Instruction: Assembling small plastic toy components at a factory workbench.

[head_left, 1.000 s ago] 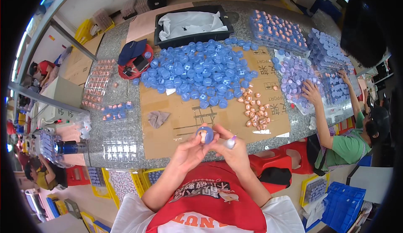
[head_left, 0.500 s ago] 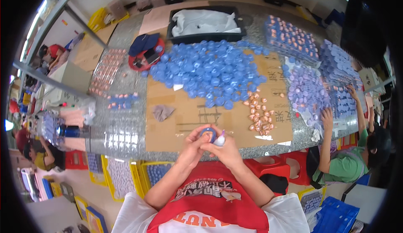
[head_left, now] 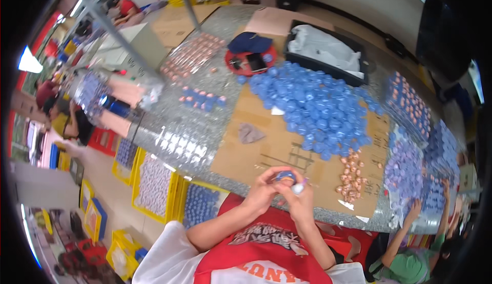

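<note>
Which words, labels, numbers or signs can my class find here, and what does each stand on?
I place each text without copying its wording:
Red apron: white lettering, partly blurred.
White shirt: large orange capitals, the run not wholly visible.
Cardboard sheet: dark characters near its right edge, turned sideways, too blurred to read.
Held blue piece: too small to make out any print.

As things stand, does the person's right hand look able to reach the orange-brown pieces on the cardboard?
Probably yes: the orange-brown pieces lie close by, to the right, with bare cardboard between. However, the right hand holds a white tube, which may hinder grasping.
</note>
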Action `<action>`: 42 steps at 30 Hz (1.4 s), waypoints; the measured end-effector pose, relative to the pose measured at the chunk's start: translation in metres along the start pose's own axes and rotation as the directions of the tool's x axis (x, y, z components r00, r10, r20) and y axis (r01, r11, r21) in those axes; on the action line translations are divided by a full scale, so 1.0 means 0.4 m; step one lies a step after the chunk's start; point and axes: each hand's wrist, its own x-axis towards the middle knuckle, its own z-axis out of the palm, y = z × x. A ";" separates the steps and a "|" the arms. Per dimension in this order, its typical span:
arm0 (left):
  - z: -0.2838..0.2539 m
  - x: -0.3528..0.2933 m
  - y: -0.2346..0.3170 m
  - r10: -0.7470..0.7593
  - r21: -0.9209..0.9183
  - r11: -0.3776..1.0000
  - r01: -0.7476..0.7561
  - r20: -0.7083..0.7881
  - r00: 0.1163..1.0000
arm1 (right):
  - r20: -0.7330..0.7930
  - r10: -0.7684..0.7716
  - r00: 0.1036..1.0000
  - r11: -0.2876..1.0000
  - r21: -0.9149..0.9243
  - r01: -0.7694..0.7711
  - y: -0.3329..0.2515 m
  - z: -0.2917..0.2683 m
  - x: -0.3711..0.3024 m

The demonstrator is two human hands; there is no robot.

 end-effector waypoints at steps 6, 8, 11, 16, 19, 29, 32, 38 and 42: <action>-0.243 0.089 -0.098 -0.080 -0.181 0.979 0.095 0.087 0.993 | 0.048 0.148 0.988 0.988 0.025 -0.149 0.155 0.053 0.096; -0.352 0.119 -0.112 -0.317 -0.099 0.941 0.323 0.068 0.946 | 0.043 0.334 0.942 0.930 -0.180 -0.321 0.240 0.063 0.136; -0.330 0.181 0.095 0.081 0.617 0.780 0.104 -0.265 0.961 | -0.053 0.175 0.983 0.964 -0.191 -0.182 0.224 0.093 0.157; -0.650 0.467 0.284 0.502 0.525 0.822 -0.223 -0.481 0.719 | -0.141 0.081 0.987 0.982 -0.158 -0.103 0.206 0.046 0.159; -0.926 0.508 0.346 0.689 0.813 0.581 0.028 -0.511 0.514 | -0.088 0.176 0.980 0.961 -0.198 -0.190 0.201 0.040 0.130; -0.635 0.592 0.231 0.867 0.864 0.079 0.498 -0.306 0.394 | -0.303 0.050 0.952 0.955 -0.265 -0.135 0.223 -0.147 0.018; -0.666 0.590 0.247 0.812 0.839 0.050 0.542 -0.350 0.468 | -0.378 -0.016 0.926 0.948 -0.300 -0.106 0.229 -0.198 -0.009; -0.738 0.628 0.247 0.704 0.809 0.396 0.434 -0.571 0.422 | -0.450 0.140 0.882 0.979 -0.068 -0.190 0.183 -0.279 -0.056; -0.830 0.617 0.253 0.725 0.761 0.478 0.439 -0.624 0.291 | -0.391 0.141 0.910 0.970 -0.128 -0.206 0.150 -0.294 -0.038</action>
